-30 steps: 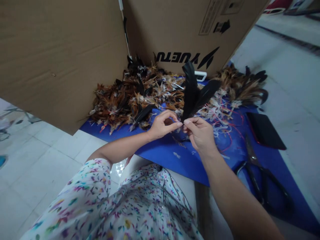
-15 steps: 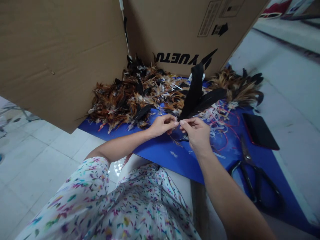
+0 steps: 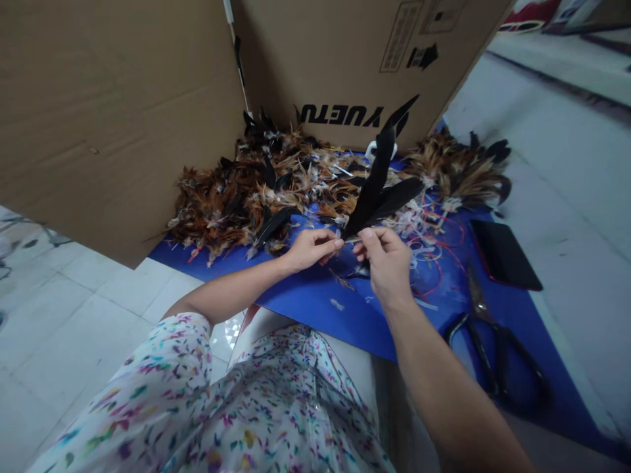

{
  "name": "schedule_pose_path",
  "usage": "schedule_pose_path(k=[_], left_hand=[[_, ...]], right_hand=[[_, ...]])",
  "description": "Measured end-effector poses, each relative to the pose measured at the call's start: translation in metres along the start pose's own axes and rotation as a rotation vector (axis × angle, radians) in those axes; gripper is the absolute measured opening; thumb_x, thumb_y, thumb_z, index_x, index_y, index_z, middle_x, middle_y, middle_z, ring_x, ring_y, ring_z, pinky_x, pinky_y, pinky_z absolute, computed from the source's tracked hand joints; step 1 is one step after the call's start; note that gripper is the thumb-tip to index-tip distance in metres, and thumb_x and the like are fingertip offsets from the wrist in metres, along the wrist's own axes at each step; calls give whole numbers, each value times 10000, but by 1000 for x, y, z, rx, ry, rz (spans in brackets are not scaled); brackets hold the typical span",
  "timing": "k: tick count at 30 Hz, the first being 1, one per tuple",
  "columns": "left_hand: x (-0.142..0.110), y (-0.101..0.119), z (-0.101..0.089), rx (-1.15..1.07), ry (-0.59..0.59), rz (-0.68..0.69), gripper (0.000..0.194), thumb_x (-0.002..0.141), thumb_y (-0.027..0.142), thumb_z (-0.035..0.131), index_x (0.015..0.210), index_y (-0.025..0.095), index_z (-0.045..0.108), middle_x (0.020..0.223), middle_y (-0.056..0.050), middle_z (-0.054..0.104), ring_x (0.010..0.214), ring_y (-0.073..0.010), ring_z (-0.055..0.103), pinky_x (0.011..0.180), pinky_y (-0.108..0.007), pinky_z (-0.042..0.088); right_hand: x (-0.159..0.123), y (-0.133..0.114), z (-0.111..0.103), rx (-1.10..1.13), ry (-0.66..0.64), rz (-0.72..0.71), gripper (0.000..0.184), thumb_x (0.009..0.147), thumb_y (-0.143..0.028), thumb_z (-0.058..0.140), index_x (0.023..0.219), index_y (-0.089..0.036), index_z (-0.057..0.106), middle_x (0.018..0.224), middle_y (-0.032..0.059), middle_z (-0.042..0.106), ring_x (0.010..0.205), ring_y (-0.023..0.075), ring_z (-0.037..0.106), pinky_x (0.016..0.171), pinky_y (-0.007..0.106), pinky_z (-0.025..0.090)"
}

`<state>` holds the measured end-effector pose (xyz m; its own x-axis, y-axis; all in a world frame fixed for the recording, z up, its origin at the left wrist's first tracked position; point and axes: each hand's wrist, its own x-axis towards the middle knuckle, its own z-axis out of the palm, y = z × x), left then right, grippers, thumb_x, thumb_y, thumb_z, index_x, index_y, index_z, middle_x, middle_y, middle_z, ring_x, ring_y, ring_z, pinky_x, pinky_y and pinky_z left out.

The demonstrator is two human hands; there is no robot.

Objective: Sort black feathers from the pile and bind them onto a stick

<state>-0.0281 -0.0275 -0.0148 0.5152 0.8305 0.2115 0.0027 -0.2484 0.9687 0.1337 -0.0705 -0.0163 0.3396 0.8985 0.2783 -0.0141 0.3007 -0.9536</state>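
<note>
Above the front part of a blue sheet [image 3: 308,295], my left hand [image 3: 310,251] pinches the base of a pair of long black feathers [image 3: 375,184], which point up and to the right. My right hand [image 3: 389,266] is closed in a pinch just beside it, on a thin whitish strip [image 3: 353,240] that runs between the two hands. The strip's ends are hidden by the fingers. White and red ties [image 3: 424,230] lie tangled to the right of my right hand. Behind the hands spreads a pile of brown and black feathers [image 3: 221,203].
Tall cardboard panels [image 3: 335,59] stand at the back and left. More brown feathers [image 3: 451,164] lie at the back right. A dark phone [image 3: 505,253] and black-handled scissors [image 3: 478,315] are on the right. A white object [image 3: 371,151] sits behind the black feathers.
My hands have drawn slightly apart, and the whitish strip now shows between them. The black feathers have tipped a little. The whole view has shifted slightly.
</note>
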Motion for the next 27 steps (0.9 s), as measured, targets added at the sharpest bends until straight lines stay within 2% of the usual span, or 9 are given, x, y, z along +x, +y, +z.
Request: schedule_pose_path(k=[6, 12, 20, 24, 27], left_hand=[[2, -2, -2, -72, 74, -36, 467, 781, 592, 686, 725, 136, 602, 538, 39, 534, 436, -56, 483, 434, -190, 403], [2, -7, -1, -138, 58, -113, 492, 759, 617, 694, 738, 140, 579, 536, 41, 538, 422, -57, 487, 416, -185, 412], [2, -12, 3, -202, 86, -199, 484, 786, 625, 656, 762, 159, 527, 546, 48, 552, 413, -59, 483, 409, -185, 407], [4, -15, 3, -249, 132, -227, 466, 798, 611, 648, 769, 170, 500, 548, 53, 552, 417, -60, 477, 404, -181, 399], [5, -16, 3, -297, 141, -254, 453, 808, 598, 644, 775, 173, 493, 533, 58, 538, 422, -65, 476, 405, -183, 401]], right_hand=[[2, 5, -4, -29, -13, 30, 348, 863, -552, 634, 795, -211, 649, 582, -31, 604, 491, 98, 519, 498, 232, 417], [-1, 3, -5, -121, -27, 71, 344, 887, -525, 603, 791, -198, 650, 574, -31, 596, 499, 96, 516, 510, 228, 420], [-2, 3, -4, -258, -57, 78, 194, 860, -417, 624, 836, -224, 625, 676, -21, 649, 545, 122, 564, 552, 267, 459], [-6, -6, -2, -253, -63, 111, 155, 822, -392, 656, 830, -241, 623, 653, -24, 638, 524, 128, 561, 522, 273, 469], [-10, -24, -1, -259, -78, 125, 152, 807, -386, 678, 815, -239, 640, 610, -31, 604, 523, 125, 560, 509, 262, 475]])
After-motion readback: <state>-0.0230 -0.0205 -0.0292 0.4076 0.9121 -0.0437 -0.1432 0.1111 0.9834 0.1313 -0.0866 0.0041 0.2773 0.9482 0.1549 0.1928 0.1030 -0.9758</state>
